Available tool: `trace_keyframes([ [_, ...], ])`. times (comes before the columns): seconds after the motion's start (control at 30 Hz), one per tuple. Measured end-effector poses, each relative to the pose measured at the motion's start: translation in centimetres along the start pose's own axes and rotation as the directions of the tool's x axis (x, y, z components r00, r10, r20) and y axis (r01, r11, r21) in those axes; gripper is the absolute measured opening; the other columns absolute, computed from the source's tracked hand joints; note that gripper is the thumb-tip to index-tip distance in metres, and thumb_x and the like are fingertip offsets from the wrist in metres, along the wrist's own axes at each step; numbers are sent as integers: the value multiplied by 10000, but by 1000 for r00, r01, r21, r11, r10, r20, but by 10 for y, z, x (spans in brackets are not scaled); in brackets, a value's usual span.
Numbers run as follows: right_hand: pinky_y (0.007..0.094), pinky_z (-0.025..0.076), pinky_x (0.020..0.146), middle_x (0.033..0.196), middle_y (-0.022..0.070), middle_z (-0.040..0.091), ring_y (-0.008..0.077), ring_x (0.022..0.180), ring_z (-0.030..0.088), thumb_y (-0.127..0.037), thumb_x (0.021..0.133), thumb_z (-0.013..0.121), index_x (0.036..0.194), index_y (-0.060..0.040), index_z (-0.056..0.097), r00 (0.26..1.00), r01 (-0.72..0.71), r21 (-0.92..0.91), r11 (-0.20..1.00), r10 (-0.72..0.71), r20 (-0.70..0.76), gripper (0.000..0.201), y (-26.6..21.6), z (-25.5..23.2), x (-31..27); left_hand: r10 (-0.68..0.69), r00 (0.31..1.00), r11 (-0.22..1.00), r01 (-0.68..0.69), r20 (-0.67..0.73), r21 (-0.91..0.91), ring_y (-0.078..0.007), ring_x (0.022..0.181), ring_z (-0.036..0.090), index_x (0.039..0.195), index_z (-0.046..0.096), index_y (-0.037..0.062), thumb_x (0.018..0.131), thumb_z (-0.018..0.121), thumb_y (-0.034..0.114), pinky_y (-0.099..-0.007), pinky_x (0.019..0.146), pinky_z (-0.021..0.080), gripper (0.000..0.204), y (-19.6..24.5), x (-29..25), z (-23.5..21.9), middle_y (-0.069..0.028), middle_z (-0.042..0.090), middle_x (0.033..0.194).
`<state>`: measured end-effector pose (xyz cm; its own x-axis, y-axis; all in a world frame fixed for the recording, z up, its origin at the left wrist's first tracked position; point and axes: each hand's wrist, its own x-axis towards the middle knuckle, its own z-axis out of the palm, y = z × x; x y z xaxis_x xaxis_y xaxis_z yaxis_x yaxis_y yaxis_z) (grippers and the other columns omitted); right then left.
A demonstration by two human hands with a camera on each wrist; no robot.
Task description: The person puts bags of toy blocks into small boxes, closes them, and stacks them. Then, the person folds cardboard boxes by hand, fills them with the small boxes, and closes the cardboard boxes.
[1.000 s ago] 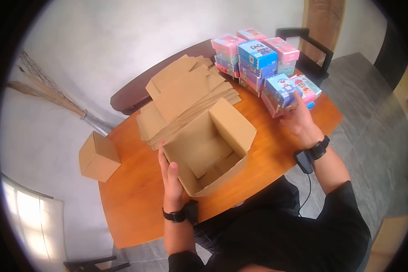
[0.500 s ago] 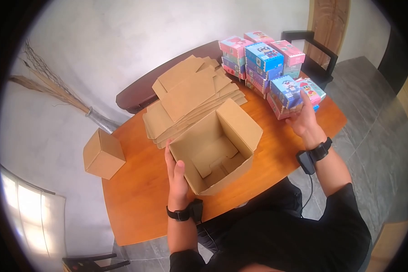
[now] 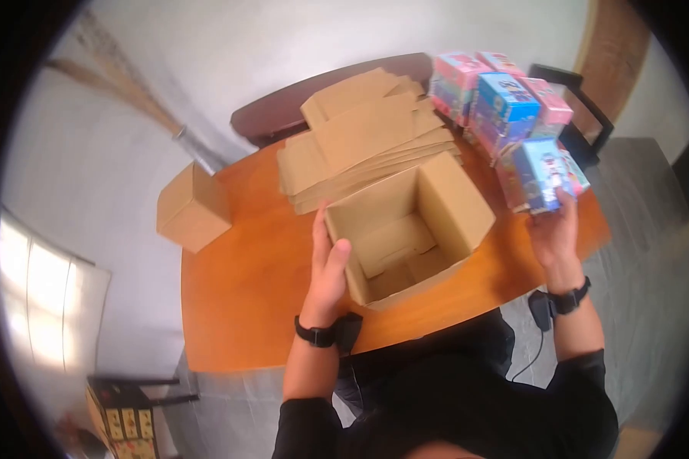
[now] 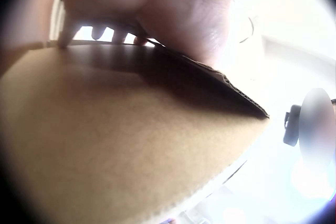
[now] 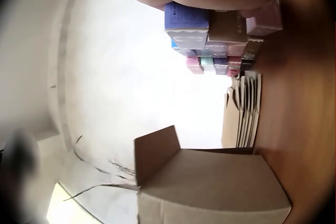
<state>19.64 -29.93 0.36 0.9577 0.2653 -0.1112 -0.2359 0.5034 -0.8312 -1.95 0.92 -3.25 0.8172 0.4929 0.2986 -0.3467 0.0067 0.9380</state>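
An open cardboard box (image 3: 406, 233) stands tilted toward the person near the table's front edge, its flap raised on the right. My left hand (image 3: 329, 268) holds its left wall at the rim, thumb uppermost; in the left wrist view the hand (image 4: 152, 8) lies over the cardboard edge. My right hand (image 3: 555, 233) grips a small blue printed box (image 3: 542, 172), tipped at the front of the colourful stack. In the right wrist view the purple-blue side of the blue box (image 5: 186, 16) shows under the hand, whose fingertips are partly hidden.
Several printed boxes (image 3: 505, 99) are stacked at the back right. Flattened cardboard boxes (image 3: 367, 138) lie piled behind the open box. A closed carton (image 3: 195, 206) stands at the table's left edge, beside a vase (image 3: 199, 149) of dry branches. A black chair (image 3: 593, 134) is beyond the stack.
My right hand has taken hold of the blue box and tipped it toward me off its earlier flat position. The left hand stays on the cardboard box. The head view has swung left.
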Motion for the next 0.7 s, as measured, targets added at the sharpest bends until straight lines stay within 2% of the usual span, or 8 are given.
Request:
trace_keyframes([
  [0.07,328,452,928,1310,8,597,161,1185,562,-386,936,597,1380,-121,483,966,179,25,984,-180,187,529,-16,26,-16,7,1000,1000,-7,30,25,-275,1421,300,1546,154,-23,958,587,434,-374,1169,244,861,-1,1,0,-189,312,1526],
  [0.2,348,453,1020,1307,105,579,204,1194,575,-290,867,734,1422,-45,437,791,450,-310,837,-213,573,675,-38,82,-41,14,999,1000,-15,29,18,-275,1436,276,1551,143,-21,995,526,330,-379,1178,220,762,3,-1,3,-170,294,1542],
  [0.3,367,449,998,1275,140,536,249,1188,555,-258,796,799,1414,-51,458,675,575,-567,589,50,736,736,-36,128,-51,50,999,993,-51,10,107,-278,1447,260,1544,183,-22,1005,492,291,-382,1181,212,695,-7,-1,-3,-173,269,1555],
  [0.33,380,461,978,1228,159,548,274,1163,565,-278,787,797,1407,-50,469,614,671,-600,436,127,779,738,-31,137,-45,54,999,988,-55,11,143,-281,1449,258,1542,196,-21,1004,488,288,-385,1182,210,685,-8,0,-3,-176,265,1555],
  [0.37,380,461,978,1228,159,548,274,1163,565,-278,787,797,1407,-50,469,608,675,-595,436,129,783,738,-27,148,-43,63,998,987,-62,-1,147,-292,1441,269,1537,213,-20,1002,498,308,-393,1179,214,689,-8,0,-3,-191,272,1542],
  [0.43,401,476,944,1168,200,544,333,1113,577,-321,769,788,1363,-29,500,560,773,-601,201,228,796,722,-18,169,-42,82,997,985,-79,-13,150,-299,1431,281,1534,215,-20,995,511,331,-399,1177,222,708,-12,2,-5,-196,285,1528],
  [0.6,410,481,948,1217,243,532,368,1118,580,-375,749,783,1343,10,479,653,646,-738,194,360,667,770,-2,195,-50,115,988,972,-91,-100,218,-320,1384,330,1510,216,-46,960,576,407,-412,1161,256,799,-16,3,-7,-214,322,1472],
  [0.7,385,457,981,1264,245,551,332,1190,564,-315,760,785,1405,23,423,709,592,-801,85,417,569,814,8,203,-50,123,988,983,-108,-97,151,-316,1379,334,1505,218,-52,959,584,409,-411,1157,265,803,-19,5,-6,-223,322,1466],
])
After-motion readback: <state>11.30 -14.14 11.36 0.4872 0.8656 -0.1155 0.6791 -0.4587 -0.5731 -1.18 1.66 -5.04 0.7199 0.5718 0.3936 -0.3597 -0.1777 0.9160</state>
